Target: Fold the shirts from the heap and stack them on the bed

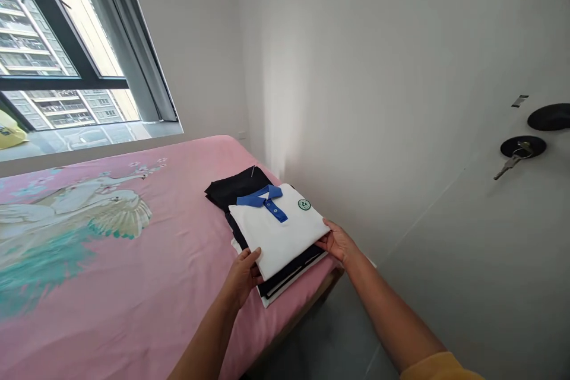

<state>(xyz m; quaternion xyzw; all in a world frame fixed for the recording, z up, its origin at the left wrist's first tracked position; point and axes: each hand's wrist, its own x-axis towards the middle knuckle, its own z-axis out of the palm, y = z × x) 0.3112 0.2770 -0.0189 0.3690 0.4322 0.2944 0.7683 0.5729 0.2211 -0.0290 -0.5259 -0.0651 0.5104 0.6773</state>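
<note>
A folded white polo shirt (280, 234) with a blue collar and a round green badge lies on top of a stack of folded clothes. My left hand (244, 276) grips its near left edge, thumb on top and fingers curled beneath. At the right corner, my right hand (337, 241) pinches the shirt the same way, its fingers partly hidden under the cloth. Below it are dark folded garments (285, 276) and a white layer at the bottom. Behind the collar, a black folded garment (238, 186) sticks out at the far side of the stack.
The stack rests near the corner of a bed with a pink sheet (178, 285) printed with white birds. A white wall (356, 101) runs close along the right. Keys (512, 163) hang from a lock below a black handle (550, 117). A window (57, 41) stands at the left.
</note>
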